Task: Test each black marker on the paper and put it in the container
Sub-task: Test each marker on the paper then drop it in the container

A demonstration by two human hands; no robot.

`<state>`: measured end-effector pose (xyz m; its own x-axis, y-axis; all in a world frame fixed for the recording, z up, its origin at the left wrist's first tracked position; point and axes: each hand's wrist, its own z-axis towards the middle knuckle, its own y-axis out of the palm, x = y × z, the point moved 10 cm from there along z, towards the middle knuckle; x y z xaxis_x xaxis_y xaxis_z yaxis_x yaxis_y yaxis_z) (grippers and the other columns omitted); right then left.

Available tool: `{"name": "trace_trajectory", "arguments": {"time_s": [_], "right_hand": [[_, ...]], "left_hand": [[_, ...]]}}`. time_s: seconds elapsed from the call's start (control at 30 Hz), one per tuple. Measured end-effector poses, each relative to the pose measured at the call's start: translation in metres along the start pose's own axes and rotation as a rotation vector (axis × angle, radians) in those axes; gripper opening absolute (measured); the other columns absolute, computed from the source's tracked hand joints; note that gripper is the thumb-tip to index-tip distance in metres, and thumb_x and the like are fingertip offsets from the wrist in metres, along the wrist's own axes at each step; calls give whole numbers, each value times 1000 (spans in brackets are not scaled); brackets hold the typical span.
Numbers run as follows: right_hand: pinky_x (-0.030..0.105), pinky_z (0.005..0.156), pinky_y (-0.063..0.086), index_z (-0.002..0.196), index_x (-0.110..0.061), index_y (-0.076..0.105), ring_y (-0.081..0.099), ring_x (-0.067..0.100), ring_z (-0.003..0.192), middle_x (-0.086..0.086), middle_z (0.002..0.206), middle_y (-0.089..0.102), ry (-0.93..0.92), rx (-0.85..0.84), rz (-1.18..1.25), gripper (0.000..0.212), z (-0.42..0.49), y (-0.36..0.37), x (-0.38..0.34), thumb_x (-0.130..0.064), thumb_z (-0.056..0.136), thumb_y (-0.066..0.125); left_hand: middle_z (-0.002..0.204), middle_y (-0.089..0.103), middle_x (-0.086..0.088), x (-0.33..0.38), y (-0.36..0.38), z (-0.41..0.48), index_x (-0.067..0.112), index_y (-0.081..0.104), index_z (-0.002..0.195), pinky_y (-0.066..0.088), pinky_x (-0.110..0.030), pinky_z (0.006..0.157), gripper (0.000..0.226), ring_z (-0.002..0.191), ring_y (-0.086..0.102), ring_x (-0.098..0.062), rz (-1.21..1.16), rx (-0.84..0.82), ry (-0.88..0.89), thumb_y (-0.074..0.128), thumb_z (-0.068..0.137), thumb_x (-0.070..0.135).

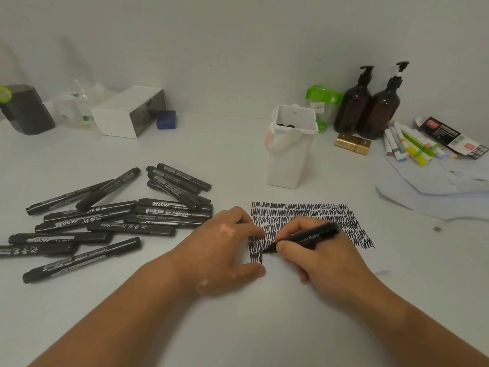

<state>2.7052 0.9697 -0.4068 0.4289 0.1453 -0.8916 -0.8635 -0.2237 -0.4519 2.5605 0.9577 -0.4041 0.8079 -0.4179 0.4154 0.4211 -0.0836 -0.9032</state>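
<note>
The right hand (321, 250) pinches a black marker (308, 238), scribbling on the paper (304, 276); the left hand (225, 247) lies flat, holding nothing. The container (289, 152) at twelve o'clock holds few; the pile (119, 218) at nine o'clock waits.

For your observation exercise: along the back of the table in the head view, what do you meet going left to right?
Dark box → white box → blue block → white container → brown pump bottles → coloured pens

White table (238, 154), heap of black markers (113, 215), scribbled paper (304, 274), white container (289, 160), brown pump bottles (367, 107)
</note>
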Motion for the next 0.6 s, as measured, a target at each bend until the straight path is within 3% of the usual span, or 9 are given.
{"name": "trace_trajectory", "arguments": {"time_s": [0.2,0.6], "right_hand": [[15,51,41,81,-29,71,54,2,49,-15,55,62,-15,22,-59,14,0,-1,0,-36,70,68],[9,53,40,77,-29,70,54,-2,56,-14,65,66,-10,62,-113,14,2,-7,-1,-37,66,65]], "left_hand": [[124,45,18,0,0,0,38,55,135,33,-15,99,58,114,45,-3,4,-9,-5,69,81,57],[125,45,17,2,0,0,39,53,136,33,-15,98,59,115,45,-5,31,-28,-10,67,82,57]]}}
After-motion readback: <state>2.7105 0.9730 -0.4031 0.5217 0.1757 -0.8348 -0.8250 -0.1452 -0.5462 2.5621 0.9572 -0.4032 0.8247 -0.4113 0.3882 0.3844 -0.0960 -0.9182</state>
